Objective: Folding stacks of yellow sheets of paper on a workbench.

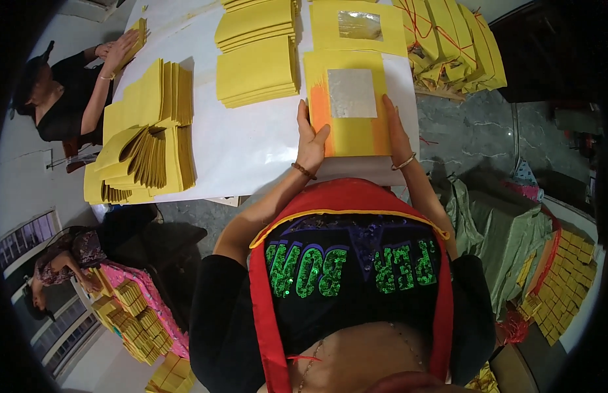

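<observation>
Between my two hands stands a stack of yellow paper sheets (353,139), its top sheet bearing a silvery foil square and orange bands along the sides. My left hand (311,139) presses against the stack's left edge, thumb lying on top. Along the right edge, my right hand (399,134) rests with its fingers stretched upward. Just beyond is another yellow stack with a shiny foil patch (360,26). Left of it on the white table (245,144) lie folded yellow paper bundles (257,69).
Fanned yellow paper piles (147,147) sit at the table's left end. A co-worker (71,98) handles yellow paper at the far left; another person (68,262) is by a pink-covered table (150,301). Red-tied yellow bundles (448,39) stand far right, a green-grey sheet (491,229) nearer.
</observation>
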Demonstrator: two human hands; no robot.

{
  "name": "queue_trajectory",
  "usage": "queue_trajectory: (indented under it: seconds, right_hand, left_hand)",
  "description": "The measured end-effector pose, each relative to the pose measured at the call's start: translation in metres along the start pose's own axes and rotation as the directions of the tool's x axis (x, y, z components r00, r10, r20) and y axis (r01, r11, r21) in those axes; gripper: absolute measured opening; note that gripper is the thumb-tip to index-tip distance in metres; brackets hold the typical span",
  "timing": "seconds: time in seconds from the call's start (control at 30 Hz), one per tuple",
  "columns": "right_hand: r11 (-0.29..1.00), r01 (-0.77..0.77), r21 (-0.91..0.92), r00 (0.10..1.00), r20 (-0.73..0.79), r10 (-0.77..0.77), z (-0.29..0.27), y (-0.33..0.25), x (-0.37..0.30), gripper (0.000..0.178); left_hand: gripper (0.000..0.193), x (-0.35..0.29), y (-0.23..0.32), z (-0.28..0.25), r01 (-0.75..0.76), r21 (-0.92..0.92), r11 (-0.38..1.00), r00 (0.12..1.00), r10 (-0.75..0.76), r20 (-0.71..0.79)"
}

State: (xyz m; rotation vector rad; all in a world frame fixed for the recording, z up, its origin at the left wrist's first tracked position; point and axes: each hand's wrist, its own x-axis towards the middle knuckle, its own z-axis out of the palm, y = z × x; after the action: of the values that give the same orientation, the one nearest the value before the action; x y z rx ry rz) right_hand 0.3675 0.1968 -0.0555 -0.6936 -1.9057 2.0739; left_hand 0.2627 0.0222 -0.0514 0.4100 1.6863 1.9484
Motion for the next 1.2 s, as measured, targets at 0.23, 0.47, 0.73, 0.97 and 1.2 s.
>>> queue_trajectory:
  seconds: [0.23, 0.47, 0.73, 0.97, 1.2]
  right_hand:
    - [0.838, 0.336, -0.429, 0.914, -0.065, -0.400, -0.016, -0.017, 0.003, 0.036]
    - [0.622, 0.454, -0.638, 0.876, 0.194, -0.441, -0.029, -0.004, 0.004, 0.023]
    - [0.957, 0.154, 0.246, 0.988, -0.021, -0.154, -0.018, 0.007, 0.004, 0.023]
    - [0.968, 0.033, 0.249, 0.998, -0.056, -0.020, -0.014, 0.000, 0.003, 0.029]
    - [0.963, 0.052, 0.266, 0.994, -0.110, -0.023, -0.015, 0.008, 0.008, 0.030]
  left_hand:
    - [0.051, -0.005, 0.037, -0.009, -0.301, 0.674, 0.675, 0.940, 0.327, 0.092]
    - [0.040, -0.013, 0.062, -0.018, -0.763, 0.616, 0.198, 0.647, 0.223, 0.729]
    - [0.030, -0.002, 0.064, -0.019, -0.817, 0.519, 0.252, 0.573, 0.252, 0.780]
    - [0.012, 0.010, 0.065, -0.023, -0.673, 0.504, 0.542, 0.698, 0.240, 0.674]
    - [0.016, 0.027, 0.078, -0.022, -0.200, 0.616, 0.762, 0.815, -0.219, 0.536]
